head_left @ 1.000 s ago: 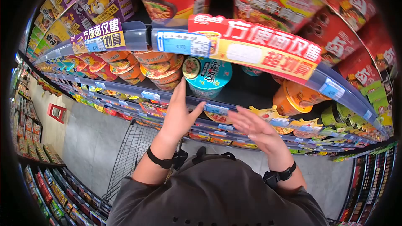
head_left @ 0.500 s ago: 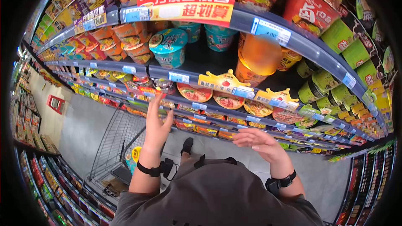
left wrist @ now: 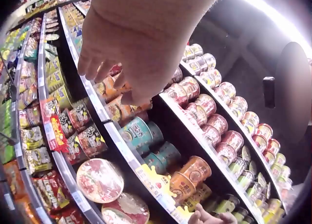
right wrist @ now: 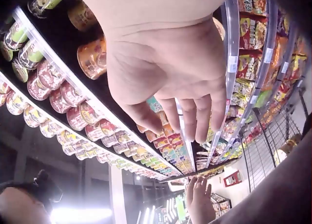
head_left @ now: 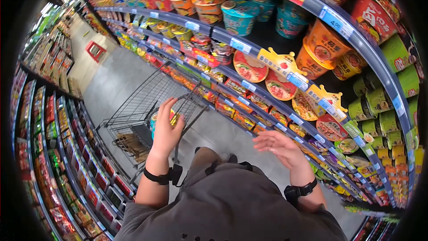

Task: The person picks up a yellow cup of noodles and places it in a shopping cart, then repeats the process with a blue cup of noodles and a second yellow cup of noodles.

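Observation:
Both hands are raised before the body with nothing in them. My left hand (head_left: 166,131), fingers extended, is over the near end of a black wire shopping cart (head_left: 127,118). It partly covers a teal tub (head_left: 154,127) inside the cart. To the right, my right hand (head_left: 281,148) is held apart from the shelves, fingers loosely extended; the right wrist view shows its palm and spread thumb. Teal instant noodle tubs (head_left: 240,17) and orange ones (head_left: 317,47) stand on the shelf beyond the hands.
Curved shelves (head_left: 249,49) of tubs and packets run along the front and right. Crown-shaped yellow signs (head_left: 278,60) stick out from one shelf edge. More racks (head_left: 58,151) stand at left. Further down the grey-floored aisle is a red-framed object (head_left: 95,51).
The head view has swung left, showing more of the cart and aisle. My left hand has drawn back from beside the teal tub on the shelf; the right hand has also moved away from the shelf.

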Demonstrator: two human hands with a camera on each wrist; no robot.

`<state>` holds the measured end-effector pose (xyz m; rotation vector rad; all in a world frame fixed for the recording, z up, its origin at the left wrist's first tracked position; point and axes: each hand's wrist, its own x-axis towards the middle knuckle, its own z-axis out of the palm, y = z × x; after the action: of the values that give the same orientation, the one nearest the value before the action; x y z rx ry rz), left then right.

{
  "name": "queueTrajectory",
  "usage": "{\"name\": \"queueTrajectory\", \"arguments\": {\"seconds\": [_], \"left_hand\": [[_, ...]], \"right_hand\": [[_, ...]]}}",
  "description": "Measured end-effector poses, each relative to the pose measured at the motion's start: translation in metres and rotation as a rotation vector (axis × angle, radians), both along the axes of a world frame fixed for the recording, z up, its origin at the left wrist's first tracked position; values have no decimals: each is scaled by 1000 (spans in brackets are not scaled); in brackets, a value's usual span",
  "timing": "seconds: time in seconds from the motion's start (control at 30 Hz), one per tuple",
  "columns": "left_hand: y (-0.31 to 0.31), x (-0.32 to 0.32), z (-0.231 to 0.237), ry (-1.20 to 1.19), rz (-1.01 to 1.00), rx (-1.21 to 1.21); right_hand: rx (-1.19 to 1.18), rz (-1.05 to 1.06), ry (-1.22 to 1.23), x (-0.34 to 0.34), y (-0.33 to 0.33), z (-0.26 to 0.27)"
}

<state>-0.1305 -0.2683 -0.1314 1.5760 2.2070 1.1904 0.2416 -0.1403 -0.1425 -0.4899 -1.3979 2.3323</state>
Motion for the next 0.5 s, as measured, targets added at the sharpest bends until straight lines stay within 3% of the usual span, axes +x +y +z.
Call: {"name": "queueTrajectory", "arguments": {"seconds": [0.5], "left_hand": [[-144, -76, 0, -3, 277, -9]], "right_hand": [[41, 213, -57, -123, -33, -3]]}}
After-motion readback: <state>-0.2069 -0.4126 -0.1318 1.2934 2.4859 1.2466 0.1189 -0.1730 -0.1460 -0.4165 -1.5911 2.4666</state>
